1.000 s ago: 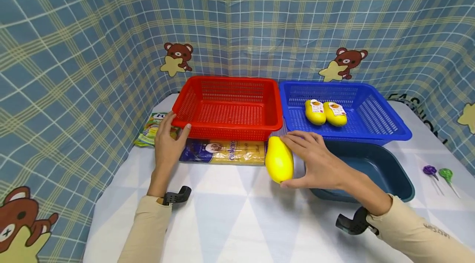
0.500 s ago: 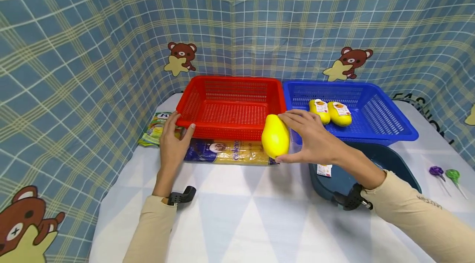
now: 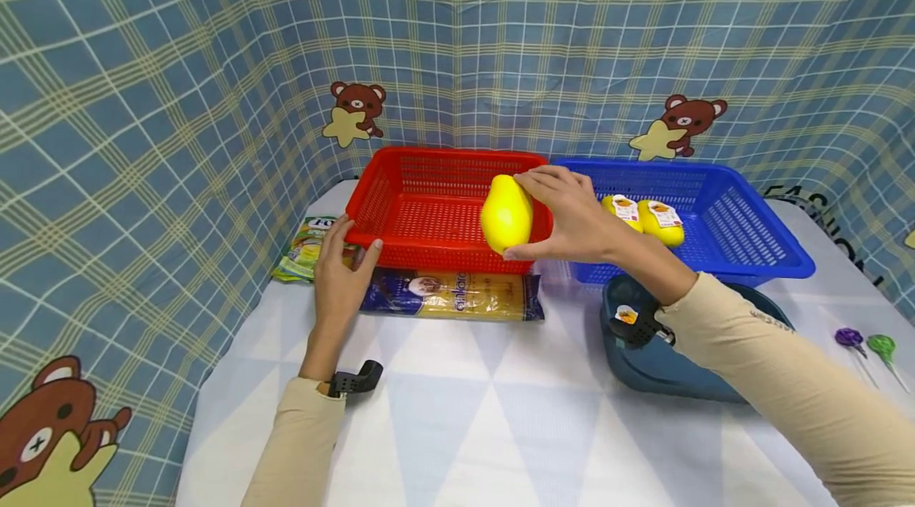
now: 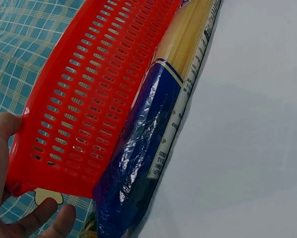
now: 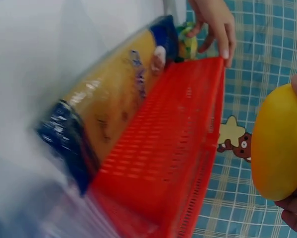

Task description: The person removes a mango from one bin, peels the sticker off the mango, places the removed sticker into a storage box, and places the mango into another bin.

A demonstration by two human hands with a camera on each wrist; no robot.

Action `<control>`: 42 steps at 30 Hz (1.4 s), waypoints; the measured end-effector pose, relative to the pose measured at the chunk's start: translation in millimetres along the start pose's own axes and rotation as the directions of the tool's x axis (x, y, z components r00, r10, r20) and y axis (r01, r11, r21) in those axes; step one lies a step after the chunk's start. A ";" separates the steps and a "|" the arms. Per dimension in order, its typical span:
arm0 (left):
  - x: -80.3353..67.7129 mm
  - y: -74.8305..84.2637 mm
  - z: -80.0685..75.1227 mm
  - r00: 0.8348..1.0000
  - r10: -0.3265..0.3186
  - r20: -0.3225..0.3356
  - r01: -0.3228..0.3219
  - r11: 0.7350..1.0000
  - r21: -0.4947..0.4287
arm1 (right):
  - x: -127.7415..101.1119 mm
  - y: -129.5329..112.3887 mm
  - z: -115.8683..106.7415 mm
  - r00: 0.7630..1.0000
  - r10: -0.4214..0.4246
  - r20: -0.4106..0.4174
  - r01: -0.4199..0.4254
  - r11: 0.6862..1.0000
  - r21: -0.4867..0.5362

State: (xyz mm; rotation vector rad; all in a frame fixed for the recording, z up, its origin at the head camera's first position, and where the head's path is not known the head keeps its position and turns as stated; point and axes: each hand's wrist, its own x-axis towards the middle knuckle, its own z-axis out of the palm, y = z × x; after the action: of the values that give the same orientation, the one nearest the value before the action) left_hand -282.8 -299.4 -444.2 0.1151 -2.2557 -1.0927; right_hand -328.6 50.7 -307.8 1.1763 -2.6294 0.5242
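My right hand (image 3: pixel 575 214) holds a yellow mango (image 3: pixel 506 214) between thumb and fingers. In the head view the mango appears over the right part of the red plastic basket (image 3: pixel 443 218); the right wrist view shows the mango (image 5: pixel 278 144) at its right edge. My left hand (image 3: pixel 341 276) grips the front left corner of the red basket. The left wrist view shows the thumb at the basket rim (image 4: pixel 20 124) and fingers curled below the corner. Along the basket's front lies a pack of spaghetti (image 3: pixel 457 295).
A blue basket (image 3: pixel 758 253) on the right holds two labelled mangoes (image 3: pixel 661 222). In front of it sits a dark teal tub (image 3: pixel 665 372), partly behind my right forearm. A green packet (image 3: pixel 303 253) lies left of the red basket. Purple (image 3: pixel 849 337) and green lollipops (image 3: pixel 882 347) lie far right.
My right hand has carried the mango up and away from me, slightly left, from in front of the baskets to over the red basket. My left hand stays at the basket corner.
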 end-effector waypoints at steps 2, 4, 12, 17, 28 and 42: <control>-0.9 0.5 0.0 1.000 -0.002 0.002 0.002 1.000 -0.002 | 11.1 -0.8 -2.3 1.000 0.005 0.006 -0.005 1.000 -0.003; -1.1 0.6 0.3 1.000 -0.005 0.004 0.005 1.000 -0.003 | 21.3 -1.1 -4.1 1.000 0.008 0.009 -0.007 1.000 -0.008; 0.7 1.3 -0.8 1.000 -0.019 0.013 0.019 0.999 -0.031 | 56.9 -1.2 -0.4 1.000 0.004 0.013 -0.004 1.000 0.004; 1.9 2.4 -1.3 1.000 -0.019 0.012 0.020 0.999 -0.027 | 74.7 -1.3 6.8 0.999 0.026 0.040 -0.026 1.000 0.004; 0.4 2.2 -1.1 0.999 -0.033 0.009 0.033 0.999 -0.019 | 111.2 -3.5 25.7 0.995 0.049 0.081 -0.051 0.998 0.027; 0.4 -0.8 -2.1 0.999 -0.032 0.013 0.032 0.999 0.004 | 149.6 4.6 50.4 0.990 0.076 0.117 -0.083 0.995 0.056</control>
State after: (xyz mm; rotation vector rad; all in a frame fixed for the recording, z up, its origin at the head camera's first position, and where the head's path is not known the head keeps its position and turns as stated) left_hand -282.1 -301.5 -443.6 0.1459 -2.2745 -1.1090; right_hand -432.9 -67.9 -305.1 1.1561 -2.7861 0.5705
